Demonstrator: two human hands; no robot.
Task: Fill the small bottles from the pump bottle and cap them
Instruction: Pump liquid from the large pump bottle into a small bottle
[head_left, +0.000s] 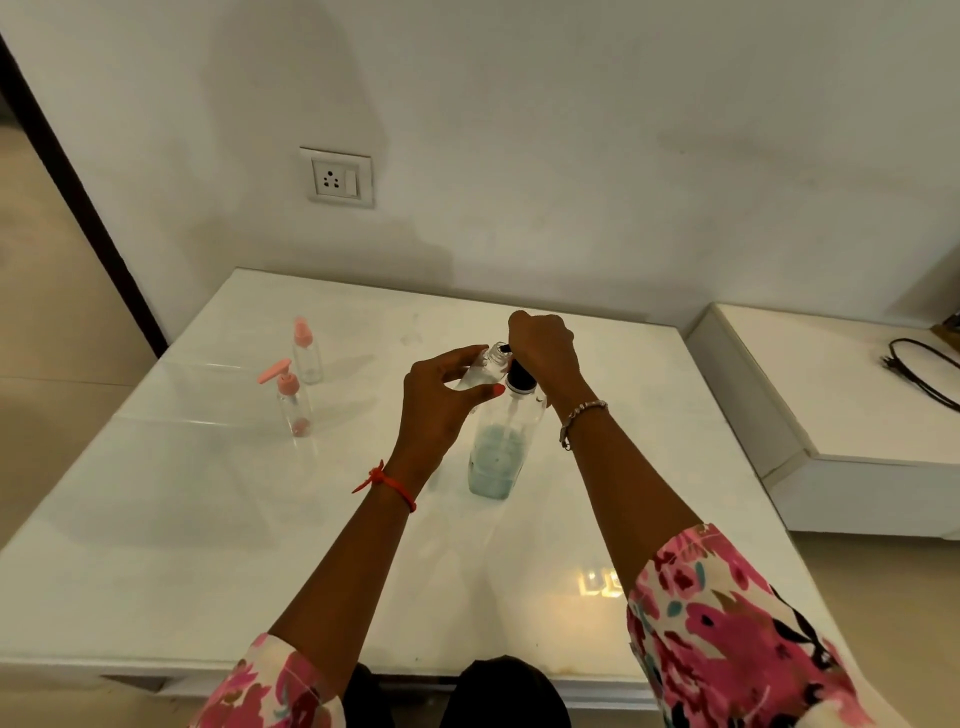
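- Pinching small bottle (484, 368) w/ our left hand (439, 405), tilted, mouth at nozzle of pump bottle (497, 452)
- right hand (543, 345) curled over its head, pressing
- we'd pump slow, keep mouth under nozzle, else drips on table (208, 519)

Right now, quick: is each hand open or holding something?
Left hand: holding the small bottle, uncapped, tilted toward the spout.
Right hand: closed over the head of the pump bottle.
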